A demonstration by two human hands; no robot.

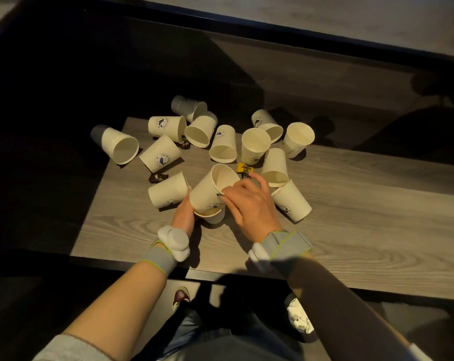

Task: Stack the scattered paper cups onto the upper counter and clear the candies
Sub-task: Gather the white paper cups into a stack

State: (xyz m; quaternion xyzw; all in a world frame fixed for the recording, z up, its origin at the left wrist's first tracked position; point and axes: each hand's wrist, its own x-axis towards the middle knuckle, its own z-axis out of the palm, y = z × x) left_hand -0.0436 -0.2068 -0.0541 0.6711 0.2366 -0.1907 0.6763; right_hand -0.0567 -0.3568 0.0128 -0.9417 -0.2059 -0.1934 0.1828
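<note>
Several white paper cups [222, 148] with a blue logo lie tipped over on the lower wooden counter [364, 209]. My right hand [249, 204] grips a tilted cup [211, 188] by its rim, its base sitting in the mouth of an upright cup [213, 217]. My left hand [184, 214] is closed around that lower cup from the left. A yellow candy [243, 168] lies just beyond my right fingers. One dark candy [157, 177] sits to the left, another [185, 145] between cups farther back. The upper counter [325, 19] runs across the top.
A dark raised wall [168, 56] separates the lower counter from the upper one. Below the counter's front edge [377, 290] I see my legs, a shoe [180, 295] and crumpled white paper [300, 319] on the floor.
</note>
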